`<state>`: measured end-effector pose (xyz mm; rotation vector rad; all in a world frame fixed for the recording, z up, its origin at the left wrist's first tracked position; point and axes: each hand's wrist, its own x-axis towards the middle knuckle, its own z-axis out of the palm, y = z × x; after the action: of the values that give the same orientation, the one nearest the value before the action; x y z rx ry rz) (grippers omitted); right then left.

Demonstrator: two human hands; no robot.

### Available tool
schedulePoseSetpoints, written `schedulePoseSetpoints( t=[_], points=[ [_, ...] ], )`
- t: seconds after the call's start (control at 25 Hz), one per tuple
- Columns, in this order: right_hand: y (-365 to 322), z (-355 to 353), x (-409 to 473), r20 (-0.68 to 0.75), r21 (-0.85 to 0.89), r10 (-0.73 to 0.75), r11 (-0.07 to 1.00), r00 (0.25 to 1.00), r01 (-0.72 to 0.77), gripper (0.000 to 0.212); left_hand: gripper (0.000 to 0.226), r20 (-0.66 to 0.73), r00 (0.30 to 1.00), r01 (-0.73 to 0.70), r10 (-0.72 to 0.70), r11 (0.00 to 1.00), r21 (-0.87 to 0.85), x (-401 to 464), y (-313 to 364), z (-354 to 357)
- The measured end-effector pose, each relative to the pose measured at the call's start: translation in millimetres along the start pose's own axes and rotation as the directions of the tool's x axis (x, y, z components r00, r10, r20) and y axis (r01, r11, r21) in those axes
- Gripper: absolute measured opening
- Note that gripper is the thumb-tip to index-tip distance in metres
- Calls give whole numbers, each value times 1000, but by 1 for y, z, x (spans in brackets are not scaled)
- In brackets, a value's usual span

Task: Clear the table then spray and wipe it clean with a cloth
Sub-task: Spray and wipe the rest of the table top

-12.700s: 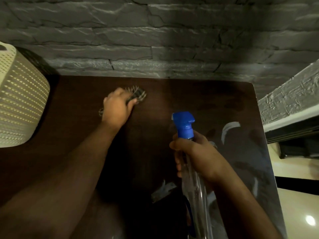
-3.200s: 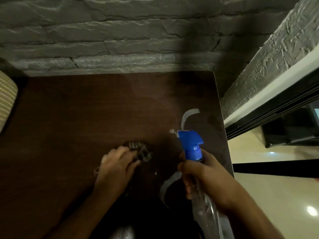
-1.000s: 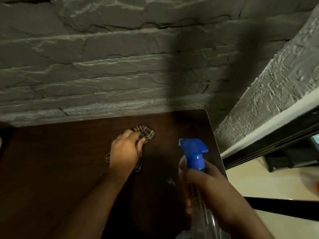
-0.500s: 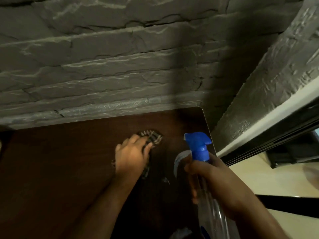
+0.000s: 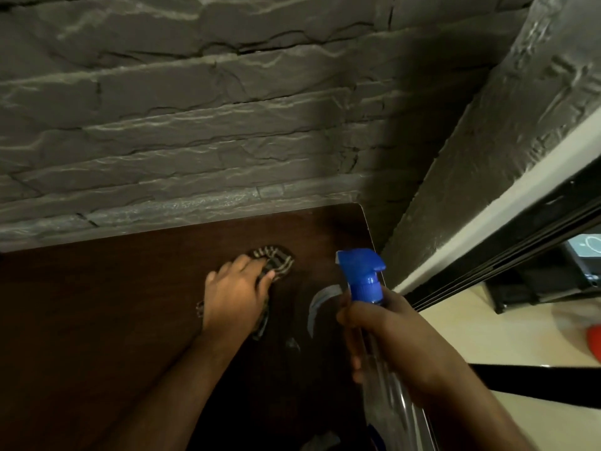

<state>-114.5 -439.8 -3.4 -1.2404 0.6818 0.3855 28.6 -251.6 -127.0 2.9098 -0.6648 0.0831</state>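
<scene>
We find the table (image 5: 97,320) bare of clutter where it shows, so we judge the wiping step in hand. The left hand (image 5: 235,288) presses the checked cloth (image 5: 276,260) flat onto the table near its far right corner, fingers spread over it, thumb hooked at its edge. Right of the cloth, a pale curved glint (image 5: 320,299) marks the table. Further right, the right hand (image 5: 387,336) grasps the spray bottle (image 5: 364,275) by the neck, above the table's right edge. Next move, in our judgement: sweep the cloth rightwards through that mark.
</scene>
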Motion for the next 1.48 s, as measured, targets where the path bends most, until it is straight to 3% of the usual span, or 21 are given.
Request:
schedulePoseSetpoints(
  t=[0.08, 0.24, 0.36, 0.56, 0.68, 0.8, 0.96, 1.16, 1.28, 1.4, 1.48],
  points=[
    [-3, -3, 5, 2, -24, -44, 999, 999, 44, 19, 35, 17, 997, 80, -79, 997, -23, 33, 9, -1],
    [-6, -9, 18, -76, -46, -108, 993, 991, 105, 21, 34, -20, 1000, 10, -12, 994, -109, 87, 58, 11],
    [-3, -18, 16, -99, -27, -137, 990, 986, 135, 25, 33, -37, 999, 35, -39, 996, -85, 105, 86, 22],
    [0, -20, 0, -75, -7, -132, 991, 988, 132, 22, 32, 103, 967, -219, 234, 966, -138, 66, 90, 17],
    [0, -19, -8, -32, 41, -84, 995, 996, 85, 21, 35, 47, 996, -75, 78, 996, -54, 53, 36, 8],
    [0, -22, -10, -43, 57, -82, 995, 996, 85, 21, 32, -5, 1000, -7, 7, 999, -50, 82, 55, 16],
    [3, -28, -12, -31, 76, -86, 993, 996, 88, 25, 26, 6, 997, -78, 80, 988, -134, 113, 135, 31],
    [8, -27, -18, -70, 42, -102, 994, 992, 105, 20, 31, 65, 916, -377, 396, 905, -198, 75, 77, 21],
    [10, -27, -18, -89, 32, -96, 995, 991, 99, 33, 31, 18, 954, -293, 300, 942, -165, 86, 69, 24],
    [13, -30, -20, -87, 73, -106, 991, 991, 113, 25, 28, 21, 979, -200, 205, 970, -135, 119, 126, 34],
    [16, -31, -21, -75, 96, -74, 992, 994, 81, 28, 27, 25, 973, -223, 229, 966, -133, 122, 146, 34]
  ],
)
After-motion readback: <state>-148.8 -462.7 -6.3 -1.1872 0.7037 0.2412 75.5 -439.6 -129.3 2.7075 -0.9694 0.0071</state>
